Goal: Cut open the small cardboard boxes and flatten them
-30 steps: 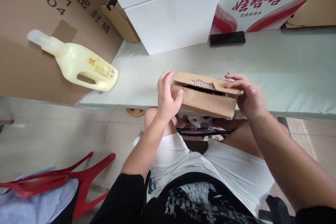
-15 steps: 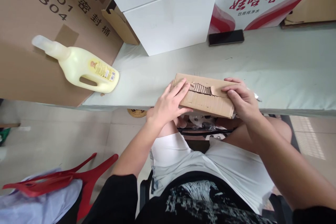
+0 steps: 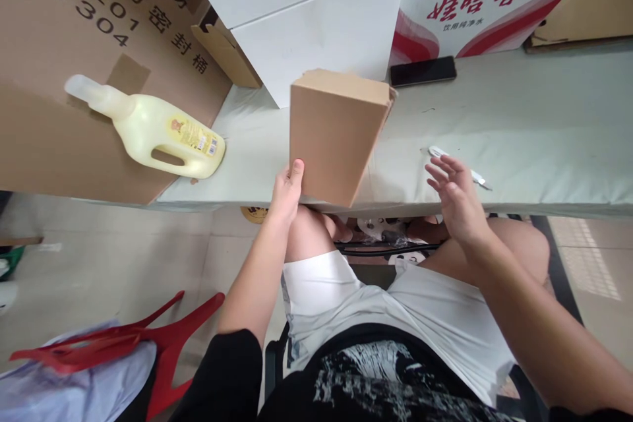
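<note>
One cardboard box (image 3: 336, 138) is pinched by the left grip (image 3: 285, 194) over the pale-green counter (image 3: 544, 132); the right grip (image 3: 459, 201), fingers spread, is near a white-handled knife (image 3: 437, 152). Left of the pinching grip are a yellow bottle (image 3: 143, 125) and, on tiled floor (image 3: 148, 260), a red chair (image 3: 171, 343).

The cardboard box (image 3: 336, 138) hides part of the left hand (image 3: 287, 192), the right hand (image 3: 459, 203) part of the knife (image 3: 479, 178).

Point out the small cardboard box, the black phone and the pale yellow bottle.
Small cardboard box (image 3: 336, 140): head view, on its broad brown face.
Black phone (image 3: 423, 71): head view, on its dark upper face.
Pale yellow bottle (image 3: 154, 126): head view, on its body, above the handle opening.
</note>
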